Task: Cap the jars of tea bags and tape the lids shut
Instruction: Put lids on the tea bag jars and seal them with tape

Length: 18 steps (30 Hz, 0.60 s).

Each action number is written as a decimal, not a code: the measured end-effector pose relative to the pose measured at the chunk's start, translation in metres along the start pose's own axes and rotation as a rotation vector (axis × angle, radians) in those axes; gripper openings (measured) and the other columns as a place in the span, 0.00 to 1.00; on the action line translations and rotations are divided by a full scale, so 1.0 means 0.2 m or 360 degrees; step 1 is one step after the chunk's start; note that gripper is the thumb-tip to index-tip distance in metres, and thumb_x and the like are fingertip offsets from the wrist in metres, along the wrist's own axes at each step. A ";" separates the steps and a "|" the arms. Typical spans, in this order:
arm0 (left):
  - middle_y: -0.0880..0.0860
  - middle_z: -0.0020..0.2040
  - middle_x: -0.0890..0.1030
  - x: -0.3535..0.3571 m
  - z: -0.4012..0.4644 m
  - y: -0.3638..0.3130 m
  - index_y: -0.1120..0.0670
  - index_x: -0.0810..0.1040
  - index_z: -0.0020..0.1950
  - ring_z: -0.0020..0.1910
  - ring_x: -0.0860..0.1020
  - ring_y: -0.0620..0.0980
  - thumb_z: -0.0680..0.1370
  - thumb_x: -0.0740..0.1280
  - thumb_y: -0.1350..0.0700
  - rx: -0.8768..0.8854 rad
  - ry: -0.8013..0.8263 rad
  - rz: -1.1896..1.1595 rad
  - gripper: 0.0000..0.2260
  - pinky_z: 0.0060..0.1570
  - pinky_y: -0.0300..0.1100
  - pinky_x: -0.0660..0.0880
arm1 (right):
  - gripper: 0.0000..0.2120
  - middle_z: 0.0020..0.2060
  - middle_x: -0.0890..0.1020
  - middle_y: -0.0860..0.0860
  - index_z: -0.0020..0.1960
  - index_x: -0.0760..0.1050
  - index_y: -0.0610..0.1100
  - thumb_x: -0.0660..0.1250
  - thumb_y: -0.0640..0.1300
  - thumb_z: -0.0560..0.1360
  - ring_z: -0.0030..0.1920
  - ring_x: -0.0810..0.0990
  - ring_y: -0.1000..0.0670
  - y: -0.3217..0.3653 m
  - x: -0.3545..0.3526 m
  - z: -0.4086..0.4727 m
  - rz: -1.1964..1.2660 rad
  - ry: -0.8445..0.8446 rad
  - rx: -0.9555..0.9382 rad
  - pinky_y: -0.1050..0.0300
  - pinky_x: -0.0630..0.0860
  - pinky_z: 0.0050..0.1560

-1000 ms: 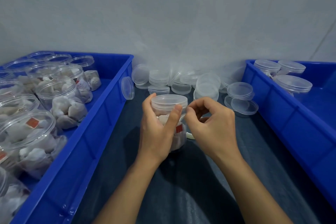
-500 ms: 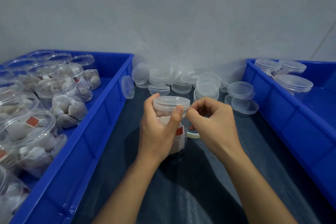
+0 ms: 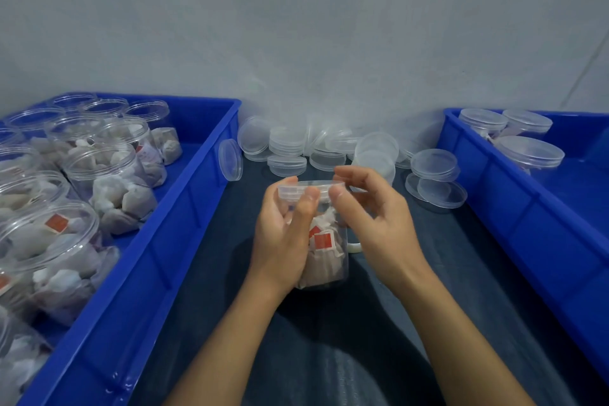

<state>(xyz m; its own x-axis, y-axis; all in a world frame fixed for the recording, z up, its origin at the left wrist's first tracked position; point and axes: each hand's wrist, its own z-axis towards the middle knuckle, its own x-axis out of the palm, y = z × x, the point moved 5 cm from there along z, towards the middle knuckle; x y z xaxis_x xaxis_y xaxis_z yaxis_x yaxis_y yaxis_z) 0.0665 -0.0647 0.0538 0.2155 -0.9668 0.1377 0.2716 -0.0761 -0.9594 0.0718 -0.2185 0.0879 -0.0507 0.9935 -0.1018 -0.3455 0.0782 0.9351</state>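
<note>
The jar point(image 3: 324, 250), between the blue bins, has tilted toward the camera since a moment ago. Left hand point(image 3: 283, 237) grips it; right hand point(image 3: 372, 217) pinches something clear at the lid point(image 3: 309, 189), probably tape.

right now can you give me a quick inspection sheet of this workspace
surface: dark cloth-covered table between two bins
job's things: jar of tea bags upright on the table, lid already on; left blue bin holds uncapped filled jars; right blue bin holds capped jars; loose lids piled by the wall; part of a white ring, possibly tape, behind the jar
clutter: nothing seen
grippers: left hand grips the jar, thumb on the lid rim; right hand fingers pinch at the lid edge
cables: nothing seen
surroundings: plain grey wall
</note>
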 end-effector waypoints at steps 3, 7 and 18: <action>0.46 0.55 0.87 0.00 0.00 0.00 0.49 0.74 0.69 0.54 0.87 0.46 0.71 0.69 0.33 -0.0030 0.0020 -0.0042 0.32 0.47 0.37 0.81 | 0.12 0.52 0.86 0.55 0.60 0.82 0.54 0.76 0.49 0.77 0.54 0.86 0.53 0.00 0.01 0.00 -0.0043 -0.0037 -0.0033 0.55 0.84 0.48; 0.48 0.55 0.87 0.00 0.00 0.01 0.49 0.74 0.69 0.54 0.87 0.48 0.70 0.69 0.33 -0.0058 0.0038 -0.0047 0.32 0.49 0.41 0.82 | 0.10 0.53 0.85 0.50 0.59 0.84 0.51 0.75 0.42 0.79 0.52 0.85 0.54 0.00 0.00 0.01 -0.0016 0.0002 -0.0053 0.58 0.83 0.47; 0.48 0.53 0.88 0.01 0.00 0.02 0.52 0.75 0.69 0.52 0.87 0.48 0.76 0.68 0.39 -0.0126 0.0068 -0.0053 0.26 0.46 0.38 0.81 | 0.09 0.55 0.84 0.42 0.57 0.86 0.50 0.69 0.45 0.79 0.51 0.84 0.38 -0.01 -0.02 0.02 0.0099 0.0018 -0.0035 0.38 0.82 0.56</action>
<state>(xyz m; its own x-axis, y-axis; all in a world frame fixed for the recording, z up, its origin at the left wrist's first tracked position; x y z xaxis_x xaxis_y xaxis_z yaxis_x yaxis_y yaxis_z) 0.0686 -0.0668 0.0496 0.1671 -0.9727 0.1608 0.2026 -0.1257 -0.9712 0.0754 -0.2229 0.0879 -0.0831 0.9954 -0.0473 -0.3619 0.0141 0.9321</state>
